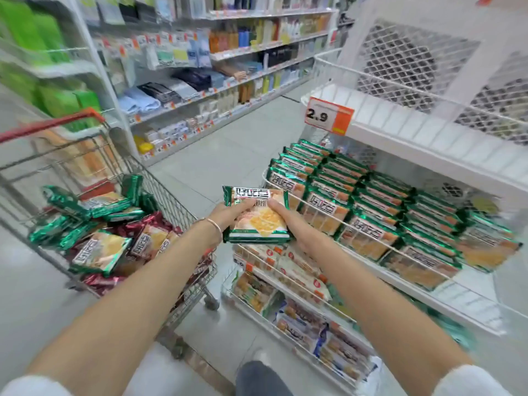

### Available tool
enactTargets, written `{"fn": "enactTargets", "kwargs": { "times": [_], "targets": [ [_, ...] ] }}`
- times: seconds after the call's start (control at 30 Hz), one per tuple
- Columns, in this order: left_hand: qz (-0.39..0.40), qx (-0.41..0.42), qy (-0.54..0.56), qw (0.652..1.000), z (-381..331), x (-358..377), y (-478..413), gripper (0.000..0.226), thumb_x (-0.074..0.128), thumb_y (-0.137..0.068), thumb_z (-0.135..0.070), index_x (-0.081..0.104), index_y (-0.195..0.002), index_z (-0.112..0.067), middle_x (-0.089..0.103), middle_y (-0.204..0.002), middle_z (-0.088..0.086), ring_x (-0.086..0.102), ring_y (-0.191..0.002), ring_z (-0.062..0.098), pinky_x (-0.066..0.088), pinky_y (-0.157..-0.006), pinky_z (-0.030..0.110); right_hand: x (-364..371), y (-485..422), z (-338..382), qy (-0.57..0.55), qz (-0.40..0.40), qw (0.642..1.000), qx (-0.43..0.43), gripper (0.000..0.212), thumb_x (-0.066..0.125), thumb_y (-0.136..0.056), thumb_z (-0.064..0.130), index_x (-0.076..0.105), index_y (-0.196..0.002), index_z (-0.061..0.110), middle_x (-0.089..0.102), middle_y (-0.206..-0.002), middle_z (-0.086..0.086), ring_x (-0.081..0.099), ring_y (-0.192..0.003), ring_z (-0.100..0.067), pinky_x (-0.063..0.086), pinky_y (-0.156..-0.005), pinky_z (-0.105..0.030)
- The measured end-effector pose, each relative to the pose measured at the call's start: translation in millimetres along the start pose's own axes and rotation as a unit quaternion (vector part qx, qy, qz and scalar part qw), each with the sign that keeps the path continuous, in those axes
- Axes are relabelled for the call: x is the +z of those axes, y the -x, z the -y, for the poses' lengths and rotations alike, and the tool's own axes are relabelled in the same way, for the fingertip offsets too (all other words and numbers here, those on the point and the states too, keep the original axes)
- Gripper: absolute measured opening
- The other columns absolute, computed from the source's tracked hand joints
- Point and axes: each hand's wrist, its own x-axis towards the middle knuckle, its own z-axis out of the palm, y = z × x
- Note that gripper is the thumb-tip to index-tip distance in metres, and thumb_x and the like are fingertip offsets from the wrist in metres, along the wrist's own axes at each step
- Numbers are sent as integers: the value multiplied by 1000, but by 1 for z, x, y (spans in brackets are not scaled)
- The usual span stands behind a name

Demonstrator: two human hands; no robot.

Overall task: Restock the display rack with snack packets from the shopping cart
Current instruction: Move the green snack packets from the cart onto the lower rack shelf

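While the left hand [225, 214] and right hand [281, 217] clamp green packets [258, 224] from either side, these hover between the cart [177, 195], holding loose packets [98, 252], and the rack [400, 138] with its filled rows [380, 207].

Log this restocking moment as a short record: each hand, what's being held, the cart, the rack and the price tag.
left hand: grips the held green packet at its left edge
right hand: grips its right edge, thumb on top
held green packet: in the air between cart and rack, face up; possibly a small stack
shopping cart: at left, holds loose green cart packets and red packets
display rack: at right, middle tier filled with rows of shelved green packets
price tag: reads 2.9, on the tier above
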Motion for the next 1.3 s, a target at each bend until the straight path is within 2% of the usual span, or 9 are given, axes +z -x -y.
{"fn": "enactTargets", "kwargs": {
  "times": [0.2, 0.33, 0.5, 0.67, 0.73, 0.87, 1.1, 1.2, 1.3],
  "targets": [
    [104, -1, -80, 991, 0, 157, 7, 102, 82, -52, -77, 60, -130, -15, 66, -129, 4, 63, -112, 27, 49, -96, 40, -163, 36, -58, 4, -128, 992, 5, 133, 72, -41, 93, 44, -147, 17, 59, -141, -3, 60, -123, -27, 41, -111, -50],
    [138, 50, -149, 978, -16, 268, 33, 96, 70, -78, -66, 41, -146, -4, 52, -142, 9, 49, -127, 28, 37, -92, 35, -273, 72, -82, -31, -184, 982, 0, 134, 69, -38, 96, 40, -150, 27, 45, -153, 5, 51, -133, -24, 38, -112, -52],
    [204, 91, -190, 956, -25, 396, 50, 111, 74, -54, -83, 57, -136, -9, 58, -138, 21, 53, -129, 39, 38, -113, 55, -375, 156, -77, -49, -278, 957, -69, 138, 72, -40, 93, 37, -153, 22, 45, -153, 3, 49, -135, -22, 36, -115, -49],
    [359, 31, -146, 921, -33, 484, 54, 22, 64, -93, -25, 79, -87, -11, 75, -85, 4, 70, -79, 18, 59, -78, 28, -454, 205, -90, -62, -347, 929, -109, 111, 76, -55, 82, 45, -141, 20, 58, -140, 0, 58, -123, -23, 43, -110, -47],
    [354, 35, -193, 915, -29, 504, 40, 14, 67, -93, -13, 75, -98, -4, 75, -95, 7, 69, -87, 19, 57, -84, 27, -471, 215, -101, -39, -351, 928, -121, 98, 75, -63, 76, 47, -137, 18, 64, -127, 3, 63, -112, -19, 47, -105, -40],
    [223, 127, -382, 888, -13, 538, 17, 130, 92, -67, -28, 2, -160, -20, 22, -163, 9, 32, -145, 31, 30, -118, 40, -491, 213, -125, 48, -329, 933, -135, 77, 73, -87, 45, 36, -148, 16, 57, -128, 8, 60, -105, -9, 46, -87, -18],
    [122, 307, -617, 714, 7, 561, -9, 121, 93, -57, -42, 24, -154, -23, 60, -133, 9, 59, -109, 28, 49, -90, 34, -512, 188, -152, 200, -269, 931, -143, 98, 91, -68, 9, 26, -139, 28, 61, -120, 7, 66, -93, -4, 58, -72, -19],
    [84, 316, -680, 656, 16, 560, -18, 125, 88, -54, -62, 24, -154, -23, 52, -144, 9, 48, -131, 30, 36, -111, 46, -505, 180, -158, 253, -279, 915, -148, 144, 96, -53, 43, -4, -155, 33, 54, -141, 3, 64, -114, -11, 59, -89, -39],
    [42, 337, -745, 574, 22, 563, -19, 116, 81, -60, -71, 27, -153, -25, 36, -156, 10, 30, -144, 30, 21, -120, 51, -514, 171, -160, 477, -347, 792, -159, 146, 77, -55, 77, -8, -158, 18, 17, -164, -6, 20, -149, -24, 21, -122, -50]
  ]
}}
